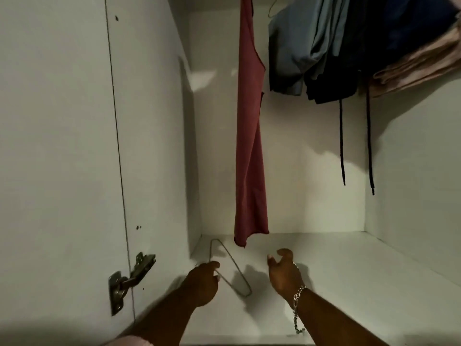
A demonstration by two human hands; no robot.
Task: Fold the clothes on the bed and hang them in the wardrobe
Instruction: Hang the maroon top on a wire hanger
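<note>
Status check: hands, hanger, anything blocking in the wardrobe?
Left hand gripping wire hanger on wardrobe floor. Right hand open, empty. Red garment hangs just above the hanger; nothing blocking.

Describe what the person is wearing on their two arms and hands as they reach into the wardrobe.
Both forearms are bare, with no sleeves showing up to the frame's lower edge. The left hand wears nothing visible: no ring, watch or band. The right hand has a silver chain-link bracelet around the wrist, with a loose length of chain dangling below the forearm. No gloves on either hand.
</note>
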